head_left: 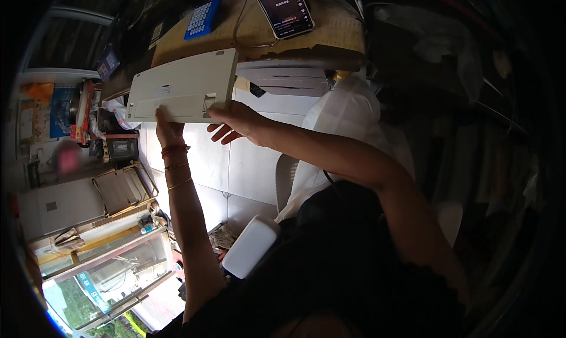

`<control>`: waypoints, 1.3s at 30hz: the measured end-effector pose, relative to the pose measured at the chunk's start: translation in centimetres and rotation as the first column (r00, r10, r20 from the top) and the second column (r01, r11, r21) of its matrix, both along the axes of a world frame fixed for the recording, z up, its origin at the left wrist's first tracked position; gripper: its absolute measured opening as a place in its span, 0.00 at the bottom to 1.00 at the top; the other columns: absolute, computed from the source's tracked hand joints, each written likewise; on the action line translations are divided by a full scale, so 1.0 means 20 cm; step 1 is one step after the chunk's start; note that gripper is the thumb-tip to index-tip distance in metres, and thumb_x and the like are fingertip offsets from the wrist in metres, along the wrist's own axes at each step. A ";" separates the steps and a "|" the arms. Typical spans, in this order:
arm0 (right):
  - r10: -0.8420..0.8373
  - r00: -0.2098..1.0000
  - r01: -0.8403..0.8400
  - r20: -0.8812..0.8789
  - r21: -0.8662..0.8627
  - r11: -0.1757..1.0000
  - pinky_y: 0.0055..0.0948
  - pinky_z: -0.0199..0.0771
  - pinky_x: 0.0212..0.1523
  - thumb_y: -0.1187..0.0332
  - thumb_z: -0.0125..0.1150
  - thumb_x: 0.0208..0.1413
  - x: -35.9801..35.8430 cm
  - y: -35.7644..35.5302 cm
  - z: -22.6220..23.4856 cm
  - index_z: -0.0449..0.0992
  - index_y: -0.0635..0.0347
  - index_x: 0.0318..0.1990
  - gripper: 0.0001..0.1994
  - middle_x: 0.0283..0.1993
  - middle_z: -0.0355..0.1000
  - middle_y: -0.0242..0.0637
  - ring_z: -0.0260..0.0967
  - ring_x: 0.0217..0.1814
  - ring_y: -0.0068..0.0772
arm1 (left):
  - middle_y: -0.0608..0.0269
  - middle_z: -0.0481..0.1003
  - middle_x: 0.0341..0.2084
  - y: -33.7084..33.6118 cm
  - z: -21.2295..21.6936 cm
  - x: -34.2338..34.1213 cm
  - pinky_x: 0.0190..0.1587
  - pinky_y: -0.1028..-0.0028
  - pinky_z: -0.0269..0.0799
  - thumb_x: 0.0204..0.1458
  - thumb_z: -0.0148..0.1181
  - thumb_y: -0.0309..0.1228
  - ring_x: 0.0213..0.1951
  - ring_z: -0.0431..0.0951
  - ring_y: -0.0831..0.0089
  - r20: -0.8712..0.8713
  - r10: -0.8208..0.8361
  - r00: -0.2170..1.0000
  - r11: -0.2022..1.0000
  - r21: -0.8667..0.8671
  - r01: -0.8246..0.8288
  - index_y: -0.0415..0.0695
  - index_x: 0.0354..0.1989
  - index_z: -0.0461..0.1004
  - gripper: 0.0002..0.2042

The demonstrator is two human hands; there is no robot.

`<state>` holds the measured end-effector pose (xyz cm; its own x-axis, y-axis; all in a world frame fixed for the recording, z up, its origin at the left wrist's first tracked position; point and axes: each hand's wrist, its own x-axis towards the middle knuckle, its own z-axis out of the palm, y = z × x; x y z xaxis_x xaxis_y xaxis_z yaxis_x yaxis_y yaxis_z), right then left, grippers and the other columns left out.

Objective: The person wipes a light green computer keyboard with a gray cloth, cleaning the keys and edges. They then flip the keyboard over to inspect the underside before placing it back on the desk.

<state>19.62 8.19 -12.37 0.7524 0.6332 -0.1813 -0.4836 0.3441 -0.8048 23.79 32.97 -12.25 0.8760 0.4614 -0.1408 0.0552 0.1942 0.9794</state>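
A beige computer keyboard (180, 81) is raised in front of the desk, its underside turned to me and its keys hidden. A small label sits mid-panel, with feet near the corners. My left hand (169, 131) grips the lower edge left of the middle, thumb on the underside and fingers mostly hidden behind. At the lower right corner, my right hand (242, 122) has a digit pressed beside the fold-out foot, while its other fingers hang below the edge.
On the desk (336, 40) beyond are a lit phone (283, 10) and a blue key-covered device (203, 18). White translucent sheeting (342, 111) hangs right of the keyboard. A rounded white pad (252, 246) is near my left forearm. Shelves of goods (71, 114) stand far left.
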 end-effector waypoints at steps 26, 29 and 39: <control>-0.059 0.998 0.058 -0.010 -0.042 0.997 0.30 0.78 0.36 0.48 0.53 0.57 0.05 0.00 -0.03 0.67 0.62 0.50 0.25 0.40 0.74 0.42 0.75 0.36 0.28 | 0.57 0.69 0.50 0.10 -0.09 0.07 0.49 0.67 0.74 0.59 0.48 0.49 0.50 0.72 0.64 -0.073 -0.162 0.984 0.985 -0.070 0.157 0.43 0.59 0.59 0.27; -0.060 0.998 0.060 0.022 -0.008 0.998 0.29 0.78 0.35 0.49 0.52 0.58 0.02 0.02 0.02 0.68 0.62 0.49 0.24 0.40 0.74 0.42 0.75 0.37 0.28 | 0.57 0.70 0.49 0.11 -0.03 0.06 0.48 0.66 0.74 0.59 0.49 0.48 0.49 0.73 0.64 -0.033 -0.216 0.976 0.967 -0.145 0.209 0.45 0.60 0.60 0.26; -0.057 0.998 0.057 -0.017 0.005 0.998 0.29 0.79 0.34 0.48 0.51 0.57 0.00 0.00 0.00 0.68 0.62 0.48 0.24 0.36 0.75 0.41 0.76 0.34 0.29 | 0.59 0.71 0.46 0.05 0.00 0.00 0.45 0.69 0.73 0.59 0.51 0.47 0.47 0.73 0.69 -0.026 -0.189 0.982 0.971 -0.156 0.183 0.45 0.56 0.64 0.23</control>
